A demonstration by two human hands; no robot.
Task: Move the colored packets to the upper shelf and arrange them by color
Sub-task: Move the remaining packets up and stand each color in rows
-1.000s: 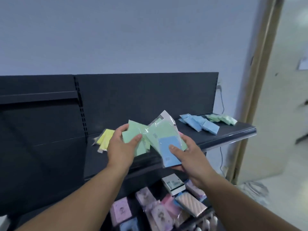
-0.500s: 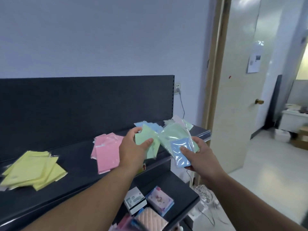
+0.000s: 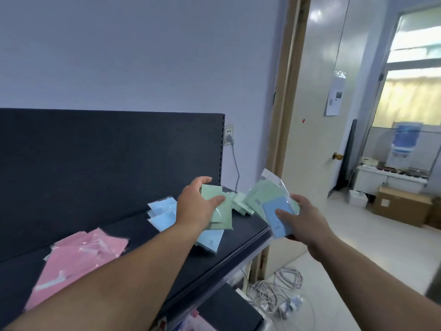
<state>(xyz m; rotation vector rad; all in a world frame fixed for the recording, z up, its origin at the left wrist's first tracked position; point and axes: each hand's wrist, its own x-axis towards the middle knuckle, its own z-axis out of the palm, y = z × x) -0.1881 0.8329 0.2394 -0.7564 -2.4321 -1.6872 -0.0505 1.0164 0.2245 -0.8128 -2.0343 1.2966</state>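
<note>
On the black metal upper shelf (image 3: pixel 238 247), pink plastic packets (image 3: pixel 78 261) lie at its left and pale blue packets (image 3: pixel 162 213) mid-shelf. The left hand (image 3: pixel 196 206) pinches green packets (image 3: pixel 220 211) above the shelf's right part, beside a green pile (image 3: pixel 241 203). Past the shelf's right edge, the right hand (image 3: pixel 300 218) grips a fan of green and blue packets (image 3: pixel 272 206).

Cardboard box (image 3: pixel 402 207) on floor; cable tangle (image 3: pixel 279 290); water dispenser (image 3: pixel 402 145); open door (image 3: pixel 310 115).
</note>
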